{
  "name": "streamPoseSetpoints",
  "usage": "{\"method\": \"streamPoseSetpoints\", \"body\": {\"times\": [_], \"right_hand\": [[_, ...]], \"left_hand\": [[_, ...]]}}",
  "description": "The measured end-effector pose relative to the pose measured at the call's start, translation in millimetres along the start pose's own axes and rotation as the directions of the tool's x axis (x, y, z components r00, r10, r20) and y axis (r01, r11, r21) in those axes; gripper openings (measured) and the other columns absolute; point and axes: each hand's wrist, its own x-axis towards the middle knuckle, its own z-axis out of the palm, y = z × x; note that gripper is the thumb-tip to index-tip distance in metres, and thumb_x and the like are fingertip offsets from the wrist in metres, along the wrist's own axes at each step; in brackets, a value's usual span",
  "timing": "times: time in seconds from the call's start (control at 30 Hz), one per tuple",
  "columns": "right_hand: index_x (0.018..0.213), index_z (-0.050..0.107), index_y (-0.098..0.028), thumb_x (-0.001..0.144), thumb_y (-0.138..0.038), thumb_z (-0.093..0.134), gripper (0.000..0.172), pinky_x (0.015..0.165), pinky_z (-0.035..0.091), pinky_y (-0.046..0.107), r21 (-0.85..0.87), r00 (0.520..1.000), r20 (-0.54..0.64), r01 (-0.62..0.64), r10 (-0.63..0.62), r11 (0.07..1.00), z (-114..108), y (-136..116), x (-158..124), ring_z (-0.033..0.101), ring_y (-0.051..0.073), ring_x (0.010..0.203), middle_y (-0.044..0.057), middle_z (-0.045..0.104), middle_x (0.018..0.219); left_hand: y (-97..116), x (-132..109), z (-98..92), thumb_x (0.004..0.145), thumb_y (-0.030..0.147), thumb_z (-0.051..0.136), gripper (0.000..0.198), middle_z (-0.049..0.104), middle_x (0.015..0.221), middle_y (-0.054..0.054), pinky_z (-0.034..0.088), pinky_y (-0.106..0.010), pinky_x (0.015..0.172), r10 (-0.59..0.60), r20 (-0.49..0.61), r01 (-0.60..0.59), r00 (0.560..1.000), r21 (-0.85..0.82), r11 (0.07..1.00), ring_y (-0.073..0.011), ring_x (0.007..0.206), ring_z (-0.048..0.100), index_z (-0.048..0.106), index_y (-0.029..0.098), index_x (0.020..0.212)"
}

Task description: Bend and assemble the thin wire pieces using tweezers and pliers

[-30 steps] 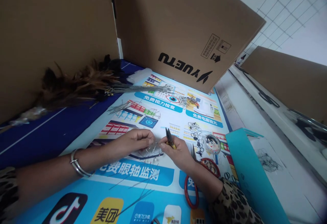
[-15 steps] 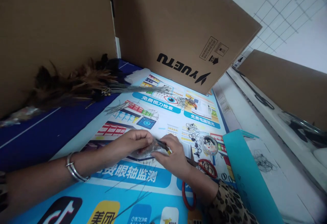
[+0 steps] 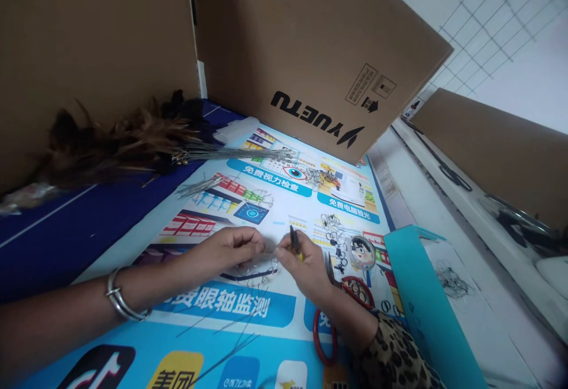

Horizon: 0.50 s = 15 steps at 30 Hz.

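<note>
So the big YUETU carton (image 3: pixel 319 57) stands beyond my fingers (image 3: pixel 255 246), teal box (image 3: pixel 428 300) then round cartoon-face case (image 3: pixel 362 251) off to their right, can't see inside any, with my right hand (image 3: pixel 307 263) curled round pliers (image 3: pixel 294 241) and left hand (image 3: pixel 239 248) pinched on thin wire (image 3: pixel 256 269) between them.

I've swung the pliers (image 3: pixel 294 241) in my right hand (image 3: pixel 308 267): half a second ago their tips pointed left to my left hand (image 3: pixel 242 247); now they point far, my right thumb farther right.
</note>
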Motion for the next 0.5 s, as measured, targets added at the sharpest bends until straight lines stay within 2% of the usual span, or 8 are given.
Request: {"method": "streamPoseSetpoints", "body": {"times": [0.13,0.3,0.5], "right_hand": [[0.082,0.057,-0.017,0.08,-0.033,0.057,0.017,0.064,0.037,0.023,0.135,0.991,0.034,-0.135,0.132,0.981,-1.6,4.9,0.8,0.045,0.011,0.066,-0.002,0.051,0.07],[0.08,0.059,-0.017,0.079,-0.033,0.058,0.017,0.064,0.037,0.023,0.182,0.99,0.045,-0.143,0.137,0.973,1.1,3.0,3.1,0.045,0.01,0.065,-0.002,0.051,0.068],[0.078,0.06,-0.016,0.077,-0.033,0.06,0.017,0.062,0.038,0.022,0.17,0.987,0.034,-0.157,0.154,0.973,4.0,1.1,6.8,0.045,0.01,0.065,-0.002,0.052,0.068]], "left_hand": [[-3.1,3.2,-2.1,0.083,0.036,0.049,0.023,0.041,0.06,0.004,0.025,-0.02,0.048,0.012,0.008,-0.012,1.0,0.087,0.996,-0.0071,0.052,0.034,0.05,0.014,0.079],[-1.8,4.6,-3.8,0.083,0.037,0.049,0.024,0.04,0.063,0.004,0.025,-0.02,0.048,0.022,0.018,-0.024,1.0,0.172,0.985,-0.0075,0.054,0.034,0.052,0.013,0.083],[-1.1,3.8,-3.8,0.082,0.034,0.048,0.021,0.037,0.06,0.005,0.024,-0.019,0.048,0.011,0.019,-0.014,1.0,0.207,0.978,-0.0073,0.053,0.031,0.052,0.014,0.078]]}}
